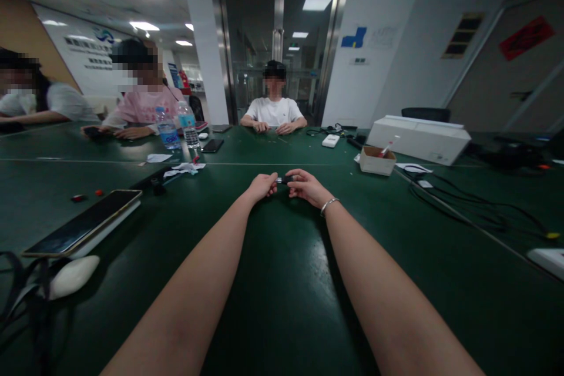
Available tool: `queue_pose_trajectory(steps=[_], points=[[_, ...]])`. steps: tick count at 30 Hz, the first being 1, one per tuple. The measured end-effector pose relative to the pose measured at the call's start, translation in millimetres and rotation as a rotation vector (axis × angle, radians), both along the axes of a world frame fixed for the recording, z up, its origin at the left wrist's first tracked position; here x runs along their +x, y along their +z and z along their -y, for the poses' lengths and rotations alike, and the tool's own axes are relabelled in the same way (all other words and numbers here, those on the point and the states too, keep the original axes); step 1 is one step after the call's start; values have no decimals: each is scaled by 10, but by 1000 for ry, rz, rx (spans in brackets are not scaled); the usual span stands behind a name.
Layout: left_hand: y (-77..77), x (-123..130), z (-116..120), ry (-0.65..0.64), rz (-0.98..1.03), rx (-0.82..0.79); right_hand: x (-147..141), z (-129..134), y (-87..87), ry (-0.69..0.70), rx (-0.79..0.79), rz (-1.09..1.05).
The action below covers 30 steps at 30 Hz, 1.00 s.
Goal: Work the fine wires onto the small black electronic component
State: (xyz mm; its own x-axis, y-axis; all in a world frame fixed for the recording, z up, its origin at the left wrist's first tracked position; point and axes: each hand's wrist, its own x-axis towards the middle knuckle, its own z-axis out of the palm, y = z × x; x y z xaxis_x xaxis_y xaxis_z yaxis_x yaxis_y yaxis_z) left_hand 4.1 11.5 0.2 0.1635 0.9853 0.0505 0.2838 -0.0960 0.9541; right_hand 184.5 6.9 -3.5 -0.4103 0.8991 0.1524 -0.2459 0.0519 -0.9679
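A small black object with a silver end point(284, 180) is held between my two hands just above the green table point(282, 282); its exact kind is too small to make out. My left hand point(263, 187) pinches the silver end between thumb and fingers. On the other side, my right hand point(308, 187), with a silver bracelet point(329, 205) on the wrist, grips the black end with bent fingers. Both forearms reach forward over the tabletop.
Left lie a phone on a white box point(88, 223), a white pouch-like item point(74, 276) with dark straps, and paper scraps point(185, 169). Water bottles point(188, 124) stand beyond. Right are a small carton point(377, 161), a white box point(418, 140) and cables point(467, 200). Several people sit around the table.
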Motion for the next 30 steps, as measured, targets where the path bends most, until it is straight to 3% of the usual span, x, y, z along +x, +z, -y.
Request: queue_pose_trajectory(steps=[30], points=[[-100, -13, -65, -42, -35, 32, 18, -30, -32, -58, -70, -56]])
